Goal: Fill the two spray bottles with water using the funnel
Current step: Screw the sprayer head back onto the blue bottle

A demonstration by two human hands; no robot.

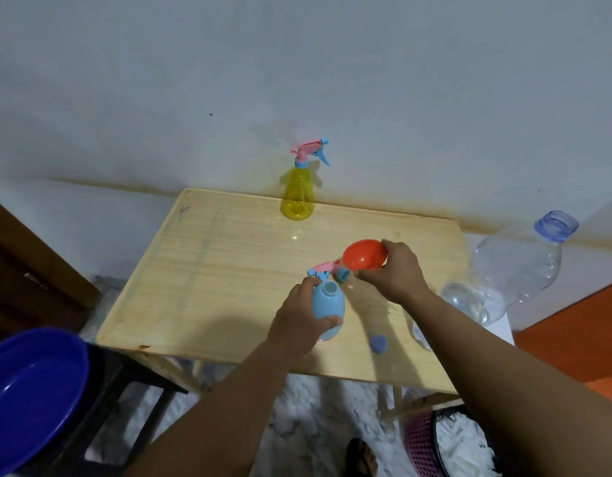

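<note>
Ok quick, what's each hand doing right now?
Left hand: grips the blue spray bottle, its neck open.
Right hand: holds the orange funnel beside the bottle.

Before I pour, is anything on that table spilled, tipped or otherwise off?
One thing: the big clear water bottle at the table's right edge leans sharply with its cap off, so it could spill. No puddle is visible. The blue bottle stands open in the left hand; the right hand holds the funnel.
</note>
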